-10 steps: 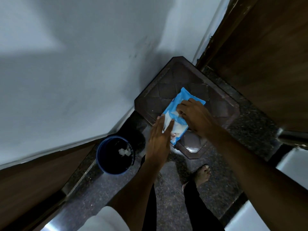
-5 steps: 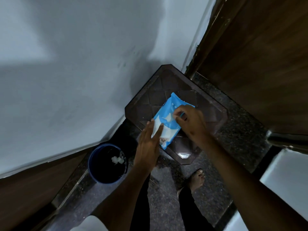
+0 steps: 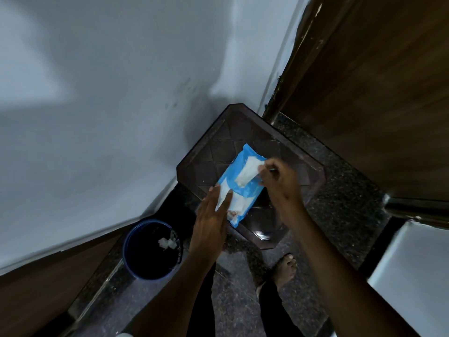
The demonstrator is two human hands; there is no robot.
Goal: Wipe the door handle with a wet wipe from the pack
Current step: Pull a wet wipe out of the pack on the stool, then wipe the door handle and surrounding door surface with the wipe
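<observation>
A blue pack of wet wipes lies on a dark brown stool in the corner. My left hand lies flat with its fingers spread on the pack's near end, pressing it down. My right hand pinches a white wet wipe that sticks up out of the pack's opening. A dark metal door handle juts out at the right edge, below the brown wooden door.
A blue bin with a crumpled white wipe inside stands on the dark speckled floor, left of the stool. A pale wall rises behind. My bare foot is below the stool.
My right hand has gone from pressing on the pack to lifting a white wipe partly out of it. The left hand stays on the pack's near end.
</observation>
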